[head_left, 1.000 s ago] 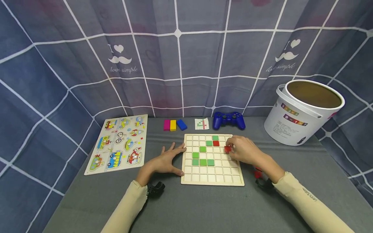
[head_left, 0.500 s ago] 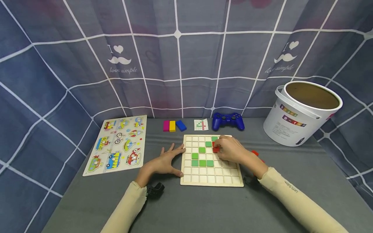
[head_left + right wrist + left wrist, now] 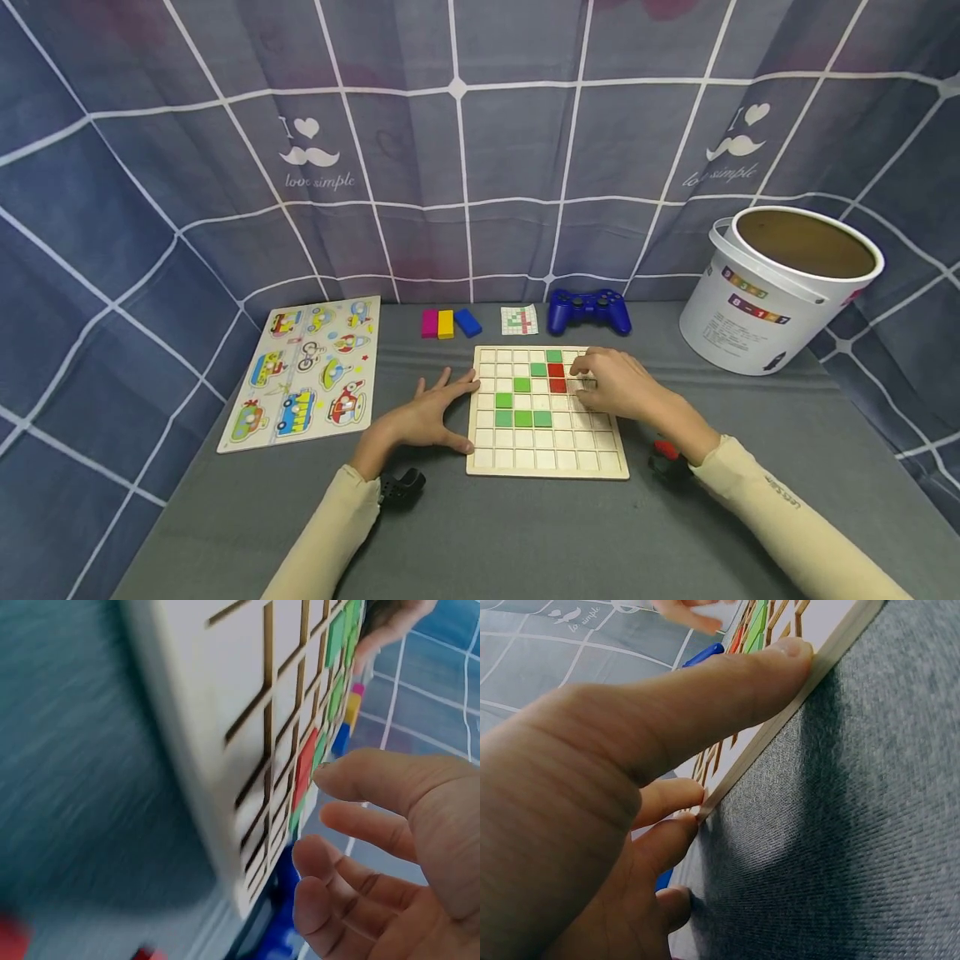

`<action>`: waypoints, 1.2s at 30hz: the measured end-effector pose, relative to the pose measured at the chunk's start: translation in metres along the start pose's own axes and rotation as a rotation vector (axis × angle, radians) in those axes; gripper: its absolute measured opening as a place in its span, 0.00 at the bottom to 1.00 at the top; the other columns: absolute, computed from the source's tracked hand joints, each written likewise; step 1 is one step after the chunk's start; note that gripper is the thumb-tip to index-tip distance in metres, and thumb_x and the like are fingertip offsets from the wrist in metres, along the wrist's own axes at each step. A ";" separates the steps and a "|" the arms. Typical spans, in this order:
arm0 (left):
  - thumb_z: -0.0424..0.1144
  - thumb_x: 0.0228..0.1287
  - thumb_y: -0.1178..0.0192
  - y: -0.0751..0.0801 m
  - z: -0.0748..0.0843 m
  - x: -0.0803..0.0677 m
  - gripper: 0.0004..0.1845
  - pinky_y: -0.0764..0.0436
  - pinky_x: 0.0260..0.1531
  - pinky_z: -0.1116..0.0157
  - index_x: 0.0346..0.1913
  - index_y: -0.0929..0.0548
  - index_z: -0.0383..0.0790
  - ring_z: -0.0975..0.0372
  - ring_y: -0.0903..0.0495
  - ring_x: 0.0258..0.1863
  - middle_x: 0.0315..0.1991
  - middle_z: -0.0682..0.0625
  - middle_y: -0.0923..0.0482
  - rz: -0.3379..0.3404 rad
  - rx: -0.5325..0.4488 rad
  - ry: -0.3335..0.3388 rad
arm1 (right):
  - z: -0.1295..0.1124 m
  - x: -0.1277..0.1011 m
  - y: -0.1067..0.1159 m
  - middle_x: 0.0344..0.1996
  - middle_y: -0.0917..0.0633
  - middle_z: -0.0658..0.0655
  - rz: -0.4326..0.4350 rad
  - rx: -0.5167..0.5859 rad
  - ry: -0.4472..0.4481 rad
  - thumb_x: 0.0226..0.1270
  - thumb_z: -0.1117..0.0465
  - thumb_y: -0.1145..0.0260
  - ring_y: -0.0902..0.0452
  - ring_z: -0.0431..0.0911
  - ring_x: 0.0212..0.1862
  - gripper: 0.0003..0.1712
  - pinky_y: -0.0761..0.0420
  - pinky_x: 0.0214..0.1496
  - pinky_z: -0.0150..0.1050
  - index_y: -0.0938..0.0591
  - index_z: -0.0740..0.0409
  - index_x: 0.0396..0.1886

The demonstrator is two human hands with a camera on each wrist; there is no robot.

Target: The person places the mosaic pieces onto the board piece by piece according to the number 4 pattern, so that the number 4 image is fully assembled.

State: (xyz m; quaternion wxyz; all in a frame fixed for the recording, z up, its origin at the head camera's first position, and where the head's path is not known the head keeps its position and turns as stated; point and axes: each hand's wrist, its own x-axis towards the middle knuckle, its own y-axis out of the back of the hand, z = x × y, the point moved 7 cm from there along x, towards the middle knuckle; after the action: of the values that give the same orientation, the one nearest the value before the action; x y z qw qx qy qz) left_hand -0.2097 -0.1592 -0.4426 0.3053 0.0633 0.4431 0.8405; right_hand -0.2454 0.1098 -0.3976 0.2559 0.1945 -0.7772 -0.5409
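A pale wooden grid board [image 3: 547, 460] lies on the grey cloth. Several green tiles [image 3: 522, 418] sit in its cells, and two red tiles [image 3: 556, 377] stand one below the other near its upper right. My left hand [image 3: 423, 417] rests at the board's left edge, fingers spread, thumb and fingertips on the rim. Above the board's right side is my right hand [image 3: 622, 385], its fingers loosely bent with nothing between them. In the right wrist view the right hand's fingertips [image 3: 315, 855] are apart from the red tiles. Loose red tiles [image 3: 666, 448] lie partly hidden by the right wrist.
Behind the board are a small pattern card [image 3: 518, 320], a blue game controller [image 3: 589, 312] and magenta, yellow and blue blocks [image 3: 446, 323]. A picture puzzle board [image 3: 303, 375] lies at left. A white bucket [image 3: 757, 317] stands at back right, before a checked curtain [image 3: 510, 150].
My right hand has set a red tile in the cell below the first red one, let go and drawn back to the right. The left hand has stayed at the rim.
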 end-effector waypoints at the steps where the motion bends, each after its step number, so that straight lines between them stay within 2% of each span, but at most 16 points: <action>1: 0.51 0.50 0.21 0.000 0.000 0.000 0.56 0.72 0.67 0.34 0.79 0.42 0.45 0.44 0.68 0.78 0.81 0.50 0.57 0.000 -0.003 0.000 | 0.004 -0.005 0.003 0.39 0.15 0.53 0.000 -0.004 -0.009 0.53 0.61 0.24 0.23 0.44 0.33 0.16 0.22 0.30 0.42 0.12 0.57 0.43; 10: 0.50 0.49 0.21 0.002 0.002 -0.003 0.56 0.72 0.67 0.35 0.79 0.41 0.45 0.44 0.68 0.78 0.81 0.49 0.56 0.017 -0.016 0.002 | 0.047 -0.050 0.020 0.37 0.15 0.53 -0.036 -0.053 -0.081 0.52 0.63 0.22 0.22 0.45 0.33 0.16 0.23 0.28 0.42 0.12 0.60 0.42; 14: 0.50 0.49 0.21 0.002 0.001 -0.003 0.56 0.72 0.68 0.35 0.79 0.42 0.44 0.44 0.67 0.78 0.81 0.49 0.56 0.014 -0.012 0.000 | 0.062 -0.062 0.022 0.33 0.17 0.51 -0.051 -0.082 -0.126 0.50 0.62 0.21 0.27 0.44 0.30 0.17 0.27 0.26 0.41 0.12 0.59 0.41; 16: 0.50 0.49 0.21 0.002 0.000 -0.003 0.56 0.72 0.68 0.35 0.79 0.42 0.45 0.44 0.67 0.78 0.81 0.49 0.56 0.014 -0.012 0.006 | 0.068 -0.065 0.022 0.32 0.18 0.51 -0.049 -0.087 -0.140 0.50 0.61 0.21 0.30 0.44 0.28 0.16 0.29 0.26 0.41 0.12 0.59 0.41; 22: 0.51 0.49 0.21 0.000 0.001 0.000 0.56 0.71 0.68 0.36 0.79 0.42 0.47 0.46 0.68 0.78 0.81 0.51 0.57 0.010 -0.002 0.015 | 0.079 -0.072 0.027 0.30 0.18 0.51 -0.005 -0.094 -0.170 0.50 0.60 0.23 0.29 0.45 0.28 0.16 0.28 0.26 0.44 0.12 0.58 0.40; 32: 0.51 0.49 0.21 0.003 0.000 0.002 0.57 0.72 0.68 0.36 0.79 0.42 0.47 0.46 0.68 0.78 0.81 0.52 0.58 0.010 0.005 0.009 | 0.095 -0.071 0.028 0.22 0.21 0.47 -0.055 -0.075 -0.260 0.52 0.57 0.24 0.29 0.43 0.25 0.15 0.28 0.25 0.43 0.13 0.60 0.38; 36: 0.52 0.49 0.21 0.001 -0.001 0.001 0.57 0.72 0.68 0.36 0.79 0.42 0.48 0.46 0.69 0.78 0.81 0.52 0.58 -0.002 0.003 0.017 | 0.096 -0.069 0.028 0.22 0.20 0.47 -0.053 -0.068 -0.277 0.51 0.59 0.24 0.28 0.43 0.24 0.16 0.29 0.24 0.42 0.14 0.61 0.38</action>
State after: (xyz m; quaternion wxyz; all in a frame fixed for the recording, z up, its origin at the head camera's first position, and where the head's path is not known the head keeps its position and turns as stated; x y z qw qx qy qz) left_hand -0.2110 -0.1599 -0.4430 0.3025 0.0561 0.4468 0.8401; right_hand -0.2500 0.2302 -0.4117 0.1383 0.1295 -0.7809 -0.5953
